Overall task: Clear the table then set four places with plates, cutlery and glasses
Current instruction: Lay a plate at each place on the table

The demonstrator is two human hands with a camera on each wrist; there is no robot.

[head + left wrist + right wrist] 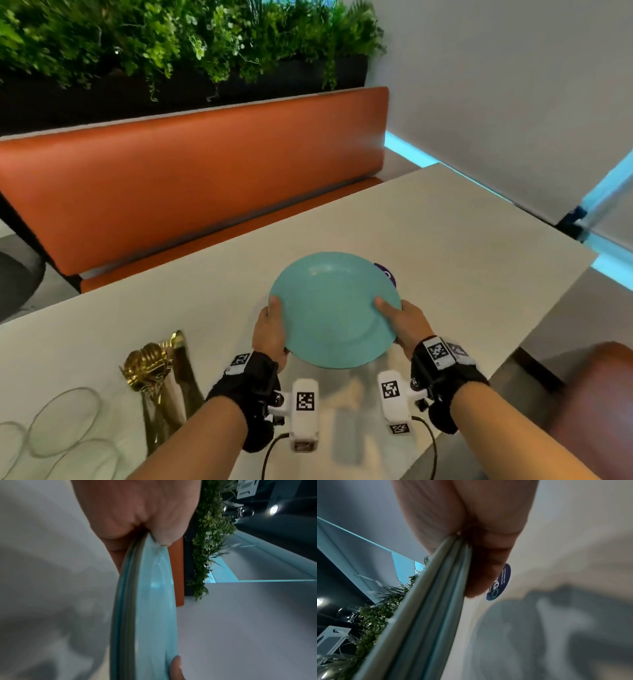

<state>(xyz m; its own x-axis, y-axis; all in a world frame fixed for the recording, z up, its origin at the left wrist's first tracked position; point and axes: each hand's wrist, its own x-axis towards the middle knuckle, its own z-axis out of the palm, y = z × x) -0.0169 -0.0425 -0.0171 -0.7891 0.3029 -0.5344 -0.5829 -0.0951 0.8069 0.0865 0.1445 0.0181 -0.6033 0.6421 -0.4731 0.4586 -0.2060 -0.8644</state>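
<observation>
A stack of teal plates (334, 308) is held above the pale table (462, 240), near its middle. My left hand (272, 325) grips the stack's left rim, thumb on top and fingers underneath. My right hand (399, 318) grips the right rim the same way. In the left wrist view the layered plate rims (130, 615) run edge-on under my thumb (163, 536). The right wrist view shows the stacked plate rims (436, 601) pinched by my fingers (488, 568). Gold cutlery (161, 373) lies bunched at the lower left, beside several clear glasses (65, 421).
An orange bench (191, 185) runs along the table's far side, with a planter of greenery (171, 41) behind it. A round blue sticker (385, 274) lies on the table just beyond the plates. A brown chair back (596, 394) stands at the lower right.
</observation>
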